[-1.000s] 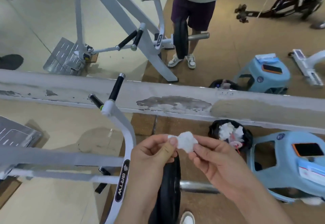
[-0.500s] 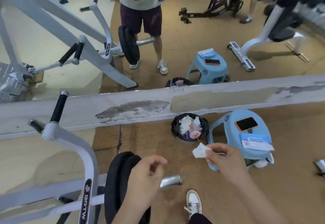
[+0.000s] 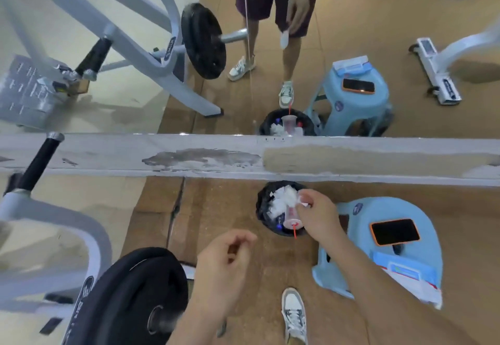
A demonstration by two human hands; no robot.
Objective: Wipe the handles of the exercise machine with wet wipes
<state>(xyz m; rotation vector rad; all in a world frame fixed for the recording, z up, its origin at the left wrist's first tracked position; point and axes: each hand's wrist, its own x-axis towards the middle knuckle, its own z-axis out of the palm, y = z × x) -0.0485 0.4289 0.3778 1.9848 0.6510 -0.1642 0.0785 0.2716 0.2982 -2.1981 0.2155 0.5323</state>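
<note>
Your right hand [image 3: 319, 217] is right over the round bin with the black liner [image 3: 260, 210]. Its fingertips pinch a crumpled white wet wipe [image 3: 302, 200], which hangs just above the pile of white tissue and the plastic cup already in there. That wipe looks done, so I'd guess the drop is all that's left for it.

Your left hand [image 3: 224, 266] is nearer you, fingers loosely curled with nothing in them, just beside the black round weight plate [image 3: 130, 290].

Here's the bit that matters. The black foam-covered handle [image 3: 39, 160] with the silver end cap is way off to your left, well apart from both hands. It sticks up off the white steel machine arm [image 3: 54, 220], with its long axis tilted up and to the right. Your left hand is clearly the closer one.

A fresh wipe would come from the blue-and-white wet wipe pack [image 3: 403, 269] on the light blue plastic stool [image 3: 351, 277], just right of your right hand, beside the orange-cased phone [image 3: 395, 232].
</note>
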